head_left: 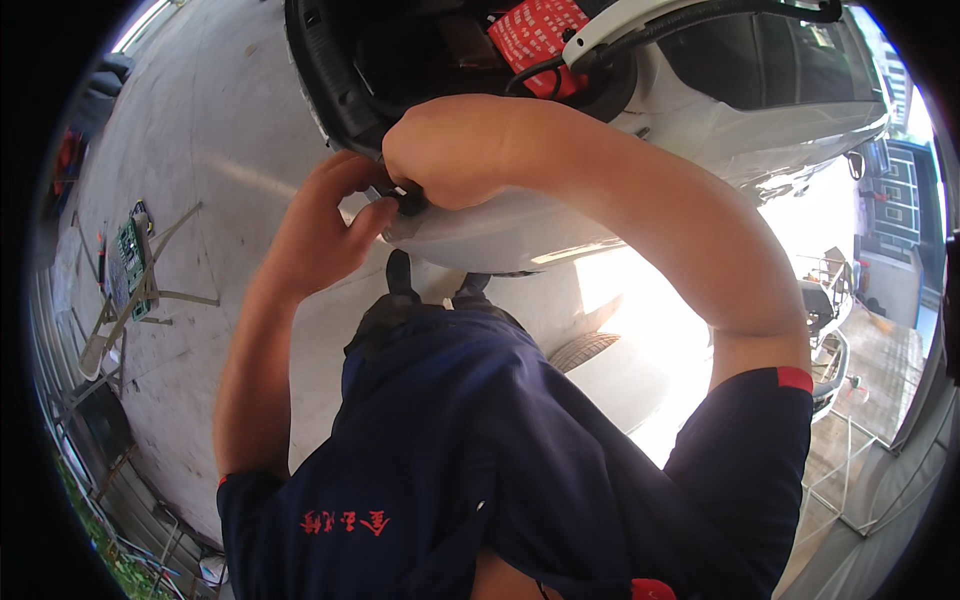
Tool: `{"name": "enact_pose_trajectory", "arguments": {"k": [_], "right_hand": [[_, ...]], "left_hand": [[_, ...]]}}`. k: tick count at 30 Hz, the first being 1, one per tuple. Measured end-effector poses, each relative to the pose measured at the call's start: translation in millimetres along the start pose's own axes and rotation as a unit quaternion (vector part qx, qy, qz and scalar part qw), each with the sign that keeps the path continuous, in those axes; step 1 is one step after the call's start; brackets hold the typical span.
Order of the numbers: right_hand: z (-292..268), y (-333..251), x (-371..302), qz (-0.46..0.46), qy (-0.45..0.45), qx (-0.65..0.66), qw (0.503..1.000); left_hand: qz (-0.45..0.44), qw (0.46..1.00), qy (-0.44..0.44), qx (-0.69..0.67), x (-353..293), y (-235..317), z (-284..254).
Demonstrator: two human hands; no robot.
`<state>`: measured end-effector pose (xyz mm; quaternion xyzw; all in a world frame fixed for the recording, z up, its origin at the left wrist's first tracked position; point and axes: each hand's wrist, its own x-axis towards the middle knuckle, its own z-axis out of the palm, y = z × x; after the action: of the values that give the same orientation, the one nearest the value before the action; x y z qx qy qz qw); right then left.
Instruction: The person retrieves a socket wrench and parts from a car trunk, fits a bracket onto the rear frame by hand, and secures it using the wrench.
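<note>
Both my hands meet at the corner of a white car's rear bumper (480, 222), just below the open trunk (420, 70). My left hand (338, 210) is closed, its thumb and fingers pinching toward a small black part (409, 201) with a shiny edge. Bent sharply at the wrist, my right hand (430, 160) is closed over the same spot from above. Its fingers are mostly hidden behind the wrist, so what it grips does not show.
A red printed bag (540, 40) lies in the trunk. On the left, a folding stand (150, 275) carries a green tool tray (131, 255). A tyre (583, 350) shows beside the car. Car parts and a metal frame (830, 290) stand at the right.
</note>
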<state>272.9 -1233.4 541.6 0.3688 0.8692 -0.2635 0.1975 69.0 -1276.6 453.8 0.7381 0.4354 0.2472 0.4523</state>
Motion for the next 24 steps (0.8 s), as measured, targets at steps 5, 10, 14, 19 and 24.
{"name": "enact_pose_trajectory", "arguments": {"k": [5, 10, 14, 19, 24], "right_hand": [[-1, 3, 6, 0.007, -0.03, 0.023, 0.999], [-3, -1, 10, 0.029, -0.042, 0.037, 0.998], [-11, -9, 0, 0.086, -0.032, 0.072, 0.993], [-7, -13, -6, 0.151, 0.026, 0.091, 0.984], [-17, 4, -34, 0.151, 0.081, 0.156, 0.973]], "left_hand": [[-0.001, 0.996, 0.011, -0.084, -5, -18, -2], [0.077, 0.997, -0.001, 0.004, -1, -22, -11], [0.11, 0.992, -0.033, -0.048, 12, -26, -9], [0.163, 0.983, -0.075, -0.037, 26, -40, -25], [0.097, 0.988, -0.001, -0.124, 38, -67, -35]]}}
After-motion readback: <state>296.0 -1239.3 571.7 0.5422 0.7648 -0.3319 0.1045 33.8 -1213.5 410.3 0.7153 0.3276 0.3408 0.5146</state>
